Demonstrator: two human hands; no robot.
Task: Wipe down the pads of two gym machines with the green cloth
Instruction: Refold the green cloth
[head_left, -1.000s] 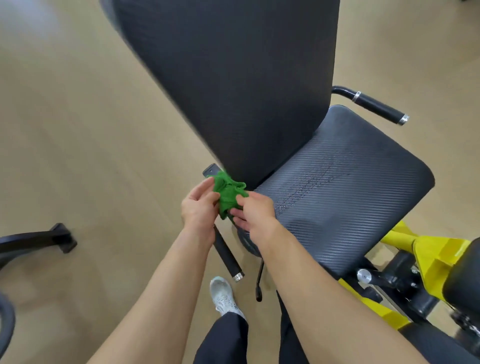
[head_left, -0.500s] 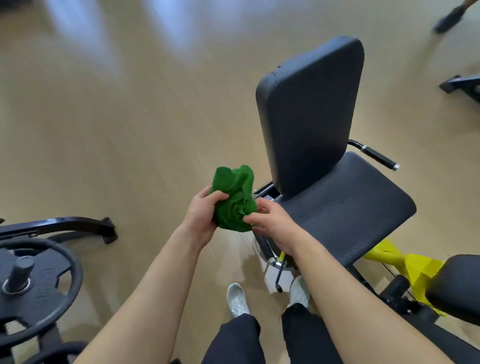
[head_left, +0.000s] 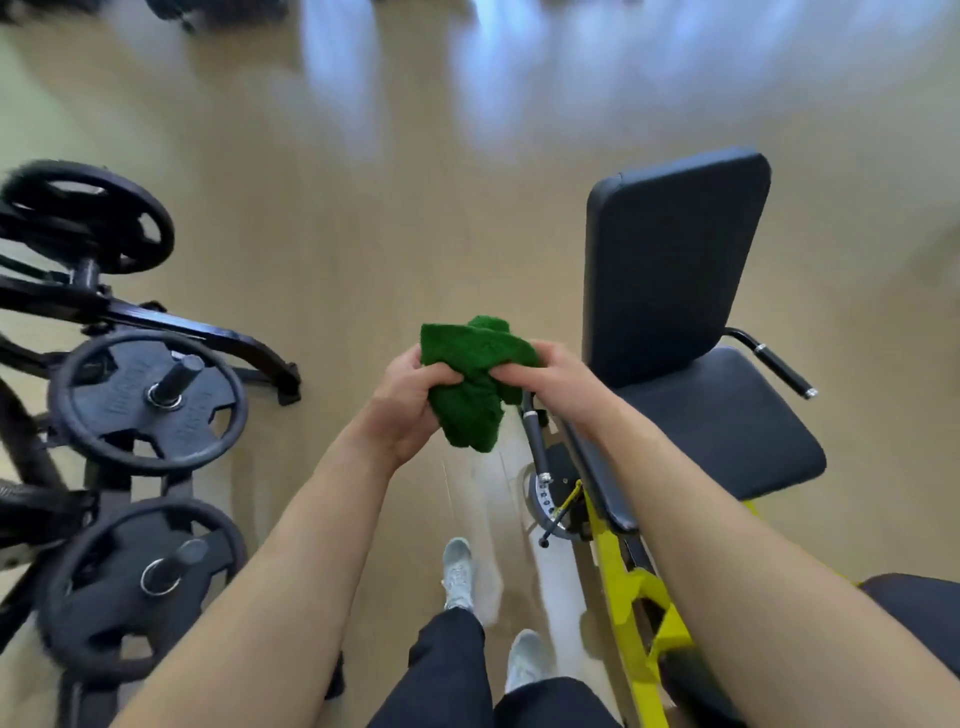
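The green cloth (head_left: 474, 384) is bunched up in mid-air in front of me, clear of any pad. My left hand (head_left: 405, 400) grips its left side and my right hand (head_left: 550, 379) pinches its right side. To the right stands a gym machine with an upright dark back pad (head_left: 670, 260) and a dark seat pad (head_left: 727, 421) on a yellow frame (head_left: 628, 597). Both pads are apart from the cloth.
A black rack on the left carries weight plates (head_left: 150, 400) on pegs, with another plate (head_left: 88, 218) behind. The machine's handles (head_left: 779, 369) stick out beside the seat. My feet (head_left: 457, 571) stand on tan floor between rack and machine. A further dark pad (head_left: 919, 603) shows at bottom right.
I have stood back from the seat, so the machine looks smaller and further right. The cloth has come up off the seat edge and both hands now bunch it in the air.
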